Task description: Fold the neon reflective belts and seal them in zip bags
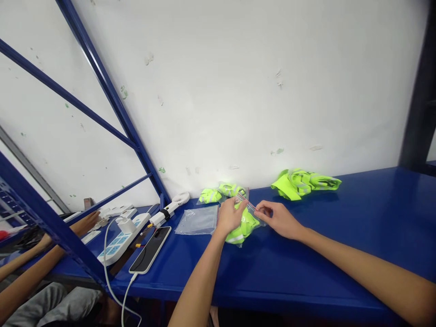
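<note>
A clear zip-lock bag (252,208) with a red-lined seal is pinched between my two hands. Inside it sits a folded neon-yellow reflective vest (242,227) with silver stripes. My left hand (230,215) grips the seal's left part, thumb and fingers closed on it. At the seal's right end, my right hand (277,219) pinches the edge between thumb and forefinger. Left of my left hand, flat clear plastic bags (197,220) lie on the table. Behind my hands are bagged neon-yellow vests (210,195) against the wall. Farther right lies a loosely bundled neon-yellow vest (304,184).
A phone (151,250) with a white cable, a white power strip (124,238) and a small white fan (180,198) lie left on the blue table (340,254). A blue rack post (68,236) stands there. Beyond it are another person's arms (47,259).
</note>
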`<state>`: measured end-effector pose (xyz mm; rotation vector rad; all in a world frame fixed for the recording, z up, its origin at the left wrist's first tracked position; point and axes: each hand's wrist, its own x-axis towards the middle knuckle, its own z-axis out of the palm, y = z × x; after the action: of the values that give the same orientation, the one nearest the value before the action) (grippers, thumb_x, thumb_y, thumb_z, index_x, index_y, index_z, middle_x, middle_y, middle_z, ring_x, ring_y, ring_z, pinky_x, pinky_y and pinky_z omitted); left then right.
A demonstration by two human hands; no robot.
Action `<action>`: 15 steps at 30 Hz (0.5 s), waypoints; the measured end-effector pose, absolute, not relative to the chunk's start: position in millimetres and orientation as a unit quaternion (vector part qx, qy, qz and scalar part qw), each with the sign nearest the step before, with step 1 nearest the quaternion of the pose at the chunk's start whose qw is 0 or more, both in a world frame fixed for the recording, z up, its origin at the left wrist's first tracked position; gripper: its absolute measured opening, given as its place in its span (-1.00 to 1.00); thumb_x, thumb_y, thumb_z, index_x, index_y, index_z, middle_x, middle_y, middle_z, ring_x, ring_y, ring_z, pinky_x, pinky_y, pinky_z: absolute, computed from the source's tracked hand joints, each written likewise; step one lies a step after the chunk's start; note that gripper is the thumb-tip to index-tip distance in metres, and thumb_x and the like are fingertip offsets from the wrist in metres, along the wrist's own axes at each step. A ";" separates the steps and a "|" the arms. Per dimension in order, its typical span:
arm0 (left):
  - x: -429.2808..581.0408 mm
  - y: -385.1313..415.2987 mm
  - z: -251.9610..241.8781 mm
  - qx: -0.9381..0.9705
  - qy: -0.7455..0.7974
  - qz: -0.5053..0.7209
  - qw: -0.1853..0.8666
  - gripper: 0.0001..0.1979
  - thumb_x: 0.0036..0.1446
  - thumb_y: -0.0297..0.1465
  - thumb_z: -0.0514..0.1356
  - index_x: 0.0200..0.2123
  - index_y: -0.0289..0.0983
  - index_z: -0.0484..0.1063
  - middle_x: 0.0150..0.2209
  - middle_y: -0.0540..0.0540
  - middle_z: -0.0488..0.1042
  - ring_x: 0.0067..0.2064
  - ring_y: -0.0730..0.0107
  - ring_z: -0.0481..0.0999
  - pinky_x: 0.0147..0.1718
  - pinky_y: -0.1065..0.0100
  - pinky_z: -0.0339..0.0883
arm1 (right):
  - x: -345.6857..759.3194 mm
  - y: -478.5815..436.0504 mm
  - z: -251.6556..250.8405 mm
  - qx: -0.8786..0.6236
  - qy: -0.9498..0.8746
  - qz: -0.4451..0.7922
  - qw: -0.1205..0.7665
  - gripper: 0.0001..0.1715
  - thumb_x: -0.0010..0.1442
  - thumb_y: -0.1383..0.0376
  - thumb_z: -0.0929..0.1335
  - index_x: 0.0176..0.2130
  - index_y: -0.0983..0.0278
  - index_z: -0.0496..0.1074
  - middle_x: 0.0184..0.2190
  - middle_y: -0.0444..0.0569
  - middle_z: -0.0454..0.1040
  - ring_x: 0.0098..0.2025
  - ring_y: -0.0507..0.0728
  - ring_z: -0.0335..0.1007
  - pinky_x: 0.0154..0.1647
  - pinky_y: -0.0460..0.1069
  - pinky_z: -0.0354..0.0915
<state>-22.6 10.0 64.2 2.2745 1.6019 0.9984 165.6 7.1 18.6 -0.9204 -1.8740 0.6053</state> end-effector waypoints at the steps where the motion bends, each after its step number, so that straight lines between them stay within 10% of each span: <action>1: -23.1 10.8 66.5 0.771 0.550 0.309 0.092 -0.60 0.22 -0.09 0.03 -0.44 -0.27 0.40 -0.43 -0.06 0.49 -0.33 0.29 0.45 -0.37 0.39 0.19 | 164.7 8.4 17.4 -0.369 -0.761 0.275 0.458 -0.73 0.19 0.10 0.34 -0.34 0.26 0.44 -0.55 -0.16 0.34 -0.51 0.02 0.17 -0.46 -0.07 0.13; 7: -25.1 9.8 82.3 0.831 0.528 0.152 0.092 -0.74 0.16 -0.25 0.06 -0.48 -0.26 0.37 -0.47 -0.06 0.44 -0.37 0.28 0.43 -0.36 0.35 0.19 | 157.8 9.8 13.5 -0.326 -0.715 0.461 0.411 -0.65 0.10 0.06 0.40 -0.32 0.31 0.46 -0.59 -0.16 0.38 -0.57 0.02 0.24 -0.51 -0.07 0.20; 15: -32.5 17.9 62.3 0.833 0.446 0.243 0.217 -0.77 0.19 -0.34 0.00 -0.35 -0.29 0.42 -0.33 -0.05 0.49 -0.27 0.34 0.43 -0.26 0.37 0.26 | 155.8 7.2 17.9 -0.336 -0.717 0.456 0.405 -0.65 0.10 0.07 0.40 -0.34 0.33 0.50 -0.45 -0.04 0.51 -0.43 0.07 0.36 -0.38 -0.05 0.26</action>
<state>-32.5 17.9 62.3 2.3094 1.2365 0.6745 155.8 7.2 17.9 -0.8491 -1.8100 1.1507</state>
